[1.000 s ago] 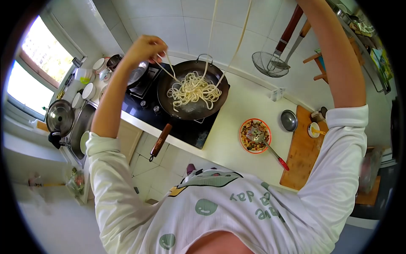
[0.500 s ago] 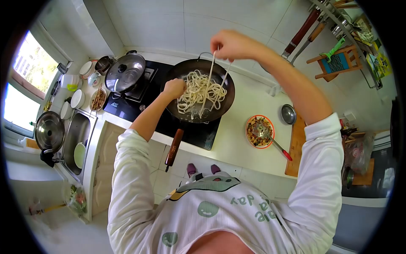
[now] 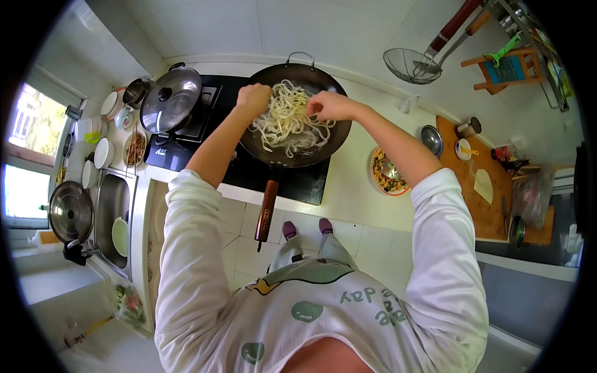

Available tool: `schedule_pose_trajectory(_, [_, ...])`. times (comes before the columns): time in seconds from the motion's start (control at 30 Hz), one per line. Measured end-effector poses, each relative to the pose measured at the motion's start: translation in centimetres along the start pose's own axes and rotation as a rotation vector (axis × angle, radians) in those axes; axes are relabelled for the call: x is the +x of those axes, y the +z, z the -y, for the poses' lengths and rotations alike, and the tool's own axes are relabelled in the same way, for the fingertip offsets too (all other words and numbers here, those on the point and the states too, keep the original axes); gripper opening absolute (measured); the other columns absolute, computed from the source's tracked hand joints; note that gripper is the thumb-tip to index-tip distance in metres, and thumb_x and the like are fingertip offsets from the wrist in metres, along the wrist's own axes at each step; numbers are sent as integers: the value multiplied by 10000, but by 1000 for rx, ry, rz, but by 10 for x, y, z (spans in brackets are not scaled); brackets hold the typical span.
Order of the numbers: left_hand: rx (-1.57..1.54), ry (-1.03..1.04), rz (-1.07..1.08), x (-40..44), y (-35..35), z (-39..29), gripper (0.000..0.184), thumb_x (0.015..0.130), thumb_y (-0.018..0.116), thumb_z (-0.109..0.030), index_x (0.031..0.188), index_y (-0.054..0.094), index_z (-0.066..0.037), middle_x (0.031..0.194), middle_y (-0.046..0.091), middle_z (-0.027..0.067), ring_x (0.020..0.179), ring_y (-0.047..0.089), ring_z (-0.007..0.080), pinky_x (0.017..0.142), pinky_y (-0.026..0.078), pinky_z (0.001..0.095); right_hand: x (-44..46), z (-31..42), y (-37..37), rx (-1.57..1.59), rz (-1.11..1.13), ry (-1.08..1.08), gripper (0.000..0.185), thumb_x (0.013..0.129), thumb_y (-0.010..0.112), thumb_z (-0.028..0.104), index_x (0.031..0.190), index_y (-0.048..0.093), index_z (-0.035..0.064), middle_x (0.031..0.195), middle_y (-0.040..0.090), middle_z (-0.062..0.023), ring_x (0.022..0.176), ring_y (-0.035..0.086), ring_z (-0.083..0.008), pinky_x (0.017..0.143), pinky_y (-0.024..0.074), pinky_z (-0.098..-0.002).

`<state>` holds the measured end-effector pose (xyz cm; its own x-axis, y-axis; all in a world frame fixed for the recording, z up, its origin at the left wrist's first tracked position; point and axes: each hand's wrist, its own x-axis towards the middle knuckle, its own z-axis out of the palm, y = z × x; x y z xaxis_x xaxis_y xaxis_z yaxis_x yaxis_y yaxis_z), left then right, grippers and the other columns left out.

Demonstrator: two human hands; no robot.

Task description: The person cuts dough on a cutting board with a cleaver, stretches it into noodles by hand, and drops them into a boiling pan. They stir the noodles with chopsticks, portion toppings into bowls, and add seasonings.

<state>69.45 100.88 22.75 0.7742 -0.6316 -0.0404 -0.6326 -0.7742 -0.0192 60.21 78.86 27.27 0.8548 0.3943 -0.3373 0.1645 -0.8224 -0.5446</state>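
A tangled heap of pale, thick noodles (image 3: 287, 121) lies in a dark wok (image 3: 333, 140) on the stove, with some liquid showing under it. At the heap's upper left, my left hand (image 3: 254, 99) is closed, its fingertips against noodle strands. My right hand (image 3: 331, 106) is closed in a pinch at the heap's right side, low over the wok. Noodles run right up to its fingers, which partly hide what they grip. The wok's wooden handle (image 3: 267, 208) points toward my body.
Left of the wok stands a lidded pot (image 3: 171, 102), with a bowl of shredded food (image 3: 135, 148) and a sink (image 3: 112, 202) beyond. A bowl of chopped food (image 3: 388, 180) sits under my right forearm. Further right are a metal bowl (image 3: 431, 140) and a wooden board (image 3: 488, 214).
My right hand has come down from above the wok to the noodles, where it earlier held long strands up. My left hand has moved slightly up. The view has shifted, showing more board.
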Motion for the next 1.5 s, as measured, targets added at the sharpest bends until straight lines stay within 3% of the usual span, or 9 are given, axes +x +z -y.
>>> schedule_pose_trajectory(0.2, [-535,2,-329,-2,-85,-33,253,767,635,-342,864,691,-115,793,668,100,751,639,284,679,492,381,-79,-13,-4,541,-554,-163,128,828,575,26,949,612,10,885,648,-64,852,611,-147,748,483,-277])
schedule_pose_trajectory(0.37, [-1224,301,-341,-54,-182,-157,145,847,630,-124,852,654,19,816,656,47,765,598,109,704,466,233,-232,-51,29,1034,-947,-19,63,862,589,70,905,591,23,803,617,-51,755,588,-122,679,475,-259])
schedule_pose_trajectory(0.6, [-1949,386,233,-46,-88,-427,121,847,603,-79,953,587,-22,924,665,129,812,649,179,704,506,258,-484,-170,142,1372,-1398,160,86,872,604,131,883,557,60,744,557,-14,640,527,-102,569,422,-237])
schedule_pose_trajectory(0.8, [-1764,-5,801,-39,45,-702,111,847,588,-141,907,584,-48,792,620,59,723,598,132,605,474,236,-694,-267,208,1304,-1621,560,135,854,620,134,945,569,48,775,582,-17,683,565,-102,590,449,-232])
schedule_pose_trajectory(0.93, [-1772,11,871,-20,115,-822,96,855,585,-133,899,584,-47,766,610,54,667,580,137,573,474,242,-797,-344,234,1136,-1527,776,150,833,610,88,974,581,49,759,590,-11,667,573,-95,564,456,-230])
schedule_pose_trajectory(1.03, [-1685,30,446,-5,120,-890,48,807,572,-5,834,611,-14,707,577,37,576,554,127,481,453,239,-850,-407,246,1015,-1486,895,132,828,603,68,957,589,47,749,592,-12,649,573,-96,542,453,-228])
schedule_pose_trajectory(1.27, [-1236,-38,178,112,130,-1012,175,796,607,-74,966,617,-36,805,623,127,692,609,228,573,496,344,-947,-606,243,739,-1410,974,127,801,602,50,927,594,39,721,595,-16,642,576,-98,531,453,-232])
schedule_pose_trajectory(1.33, [-915,312,-284,145,113,-1033,285,774,669,-161,1032,598,-63,949,609,151,856,602,289,706,491,396,-974,-677,243,364,-1412,970,139,780,604,30,919,597,43,730,598,-13,645,571,-101,536,450,-231])
schedule_pose_trajectory(1.5, [-689,308,-40,233,179,-1070,367,746,712,-264,1049,589,-97,1068,576,120,957,566,305,783,464,408,-1023,-759,184,134,-1278,1071,159,745,607,12,903,593,25,722,602,-51,609,564,-152,544,465,-289])
